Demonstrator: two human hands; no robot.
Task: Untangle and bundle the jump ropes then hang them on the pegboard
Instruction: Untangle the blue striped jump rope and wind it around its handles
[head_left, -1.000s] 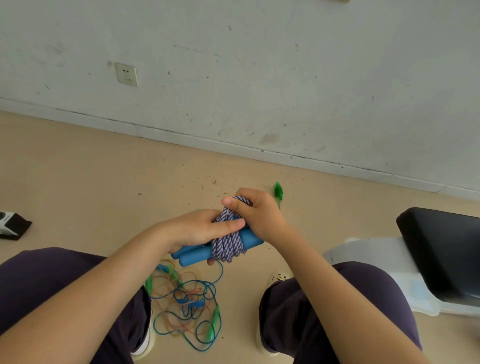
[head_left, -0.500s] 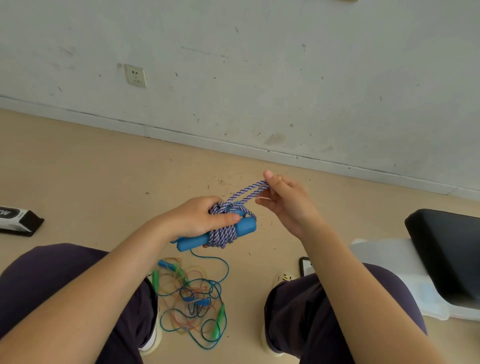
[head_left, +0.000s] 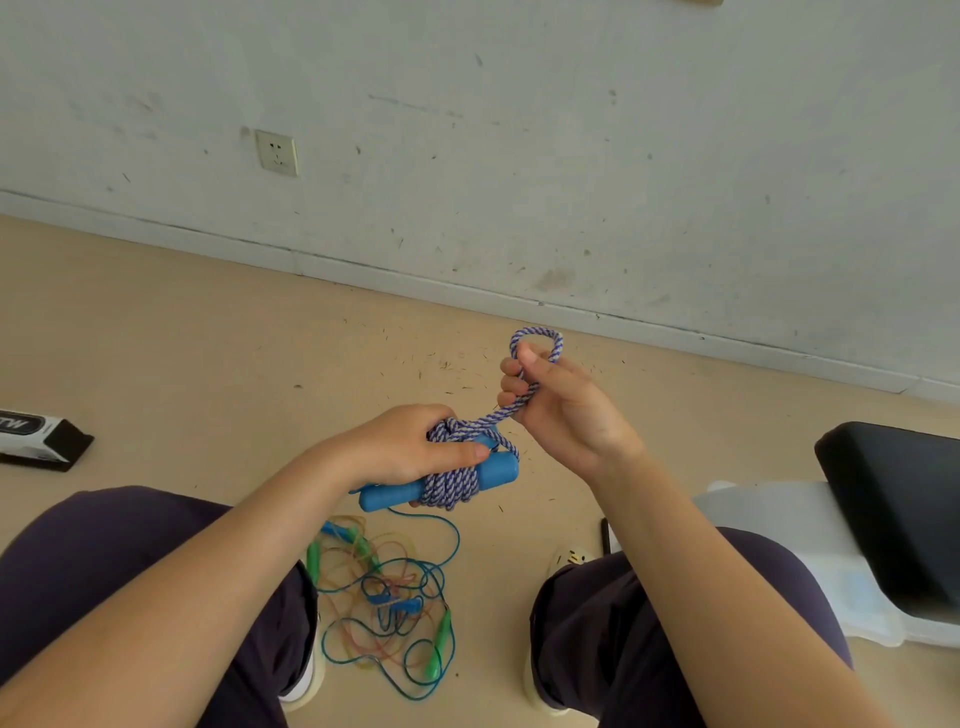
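Note:
A jump rope with blue handles (head_left: 498, 470) is bundled: its blue-and-white braided cord (head_left: 451, 483) is wound around the handles. My left hand (head_left: 410, 447) grips the bundle, thumb lying along the top. My right hand (head_left: 558, 402) pinches a loop of the same cord (head_left: 537, 340) that sticks up above its fingers; a taut strand runs from it down to the bundle. On the floor between my legs lies a tangle of thin jump ropes (head_left: 387, 592), blue, orange and green, with small blue and green handles.
I sit facing a grey wall with a socket (head_left: 277, 153). A black-and-white box (head_left: 36, 431) lies on the floor at the left. A black seat on a white base (head_left: 893, 499) stands at the right. My knees frame the tangle.
My right hand left the bundle and drew a loop of cord up and to the right. The left hand kept its hold on the handles.

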